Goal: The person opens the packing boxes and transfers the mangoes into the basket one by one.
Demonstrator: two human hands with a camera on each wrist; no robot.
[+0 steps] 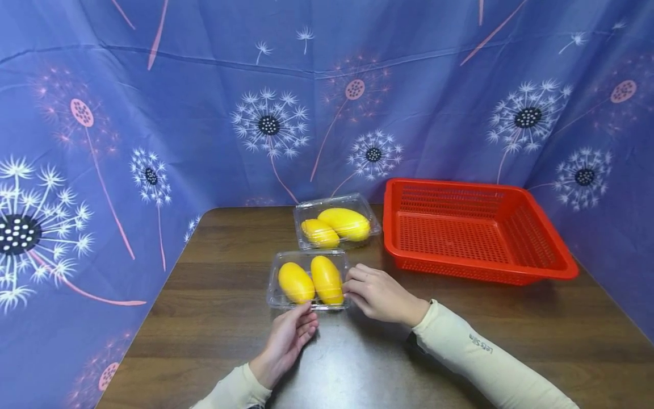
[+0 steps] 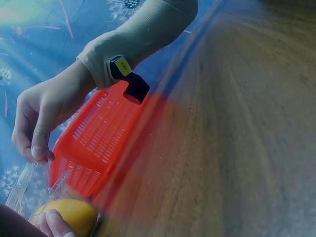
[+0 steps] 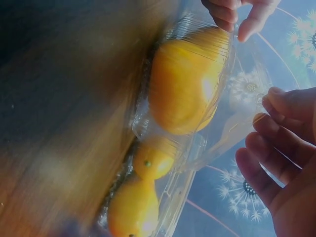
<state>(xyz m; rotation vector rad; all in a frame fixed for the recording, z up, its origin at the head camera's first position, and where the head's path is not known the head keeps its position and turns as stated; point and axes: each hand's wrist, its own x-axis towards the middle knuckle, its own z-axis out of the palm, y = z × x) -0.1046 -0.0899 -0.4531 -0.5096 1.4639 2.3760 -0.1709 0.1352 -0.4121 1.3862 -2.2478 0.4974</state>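
Observation:
Two yellow mangoes (image 1: 296, 282) lie side by side in a clear plastic clamshell box (image 1: 274, 283) on the table. My left hand (image 1: 289, 339) pinches the box's near edge between thumb and fingers. At the right side, my right hand (image 1: 379, 293) pinches the edge of the clear lid (image 3: 239, 126). The right wrist view shows this lid tilted up, apart from the mangoes. In the left wrist view the left fingertips (image 2: 57, 224) overlap a mango (image 2: 79, 215). That view also shows the right thumb and fingers meeting on the plastic.
Behind stands a second clear box (image 1: 337, 200) with two more yellow mangoes (image 1: 344, 223). A red perforated plastic basket (image 1: 480, 264) sits at the back right of the brown wooden table (image 1: 214, 318). A blue dandelion-print cloth (image 1: 204, 130) hangs behind and at both sides.

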